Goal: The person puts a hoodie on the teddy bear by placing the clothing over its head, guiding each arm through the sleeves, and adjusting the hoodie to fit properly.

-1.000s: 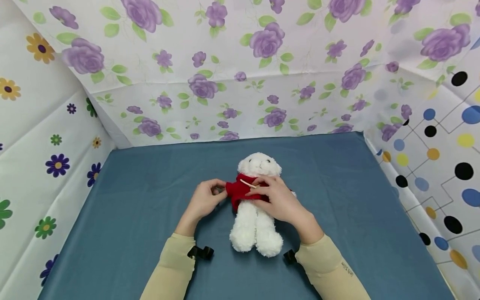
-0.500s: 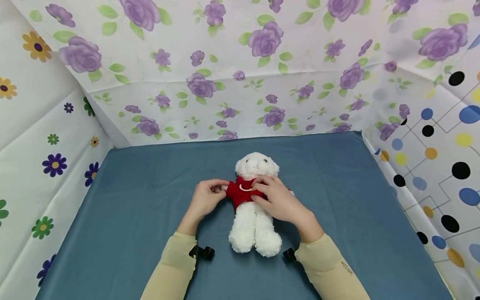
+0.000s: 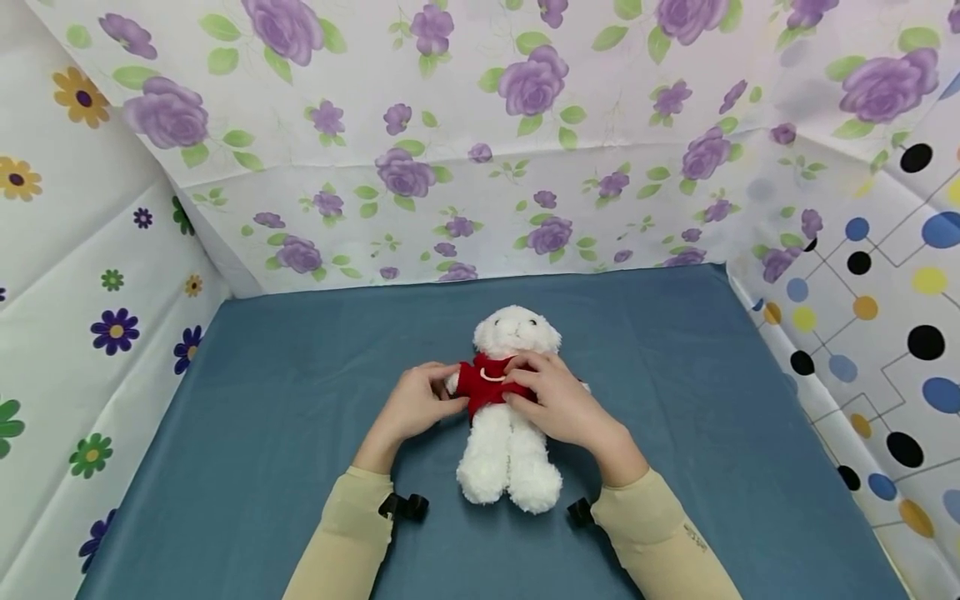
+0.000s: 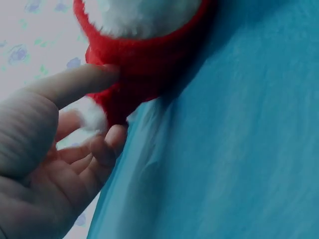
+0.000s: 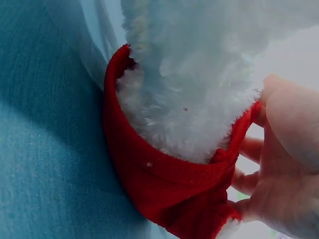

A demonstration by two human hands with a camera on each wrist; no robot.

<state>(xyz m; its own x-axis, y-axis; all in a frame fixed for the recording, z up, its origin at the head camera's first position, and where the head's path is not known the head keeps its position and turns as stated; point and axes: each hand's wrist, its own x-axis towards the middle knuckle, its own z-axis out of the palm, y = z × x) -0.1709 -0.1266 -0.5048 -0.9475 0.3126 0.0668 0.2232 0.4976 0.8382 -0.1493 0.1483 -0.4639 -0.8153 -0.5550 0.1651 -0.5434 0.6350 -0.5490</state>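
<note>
A white plush bear (image 3: 517,331) lies on its back on the blue cloth, dressed in a red sweater (image 3: 483,385) with a pale curved mark on its chest. My left hand (image 3: 417,403) is at the bear's arm on the left, thumb and fingers spread either side of the white paw (image 4: 93,114). In the left wrist view its thumb touches the sweater beside the short sleeve. My right hand (image 3: 558,400) rests on the sweater's front, covering part of the chest. The right wrist view shows its thumb at the hem (image 5: 172,167), fingertips touching the red fabric.
Blue cloth (image 3: 315,375) covers the table. A purple-flowered curtain (image 3: 480,158) hangs behind it, with patterned sheets on both sides. Each beige sleeve (image 3: 337,525) has a black wrist camera (image 3: 405,506) strapped on.
The sweater's front now lies flatter, its pale mark turned to a curve. My left hand has loosened from the sleeve end, its thumb lower and wider, the paw showing. My right hand stays nearly still.
</note>
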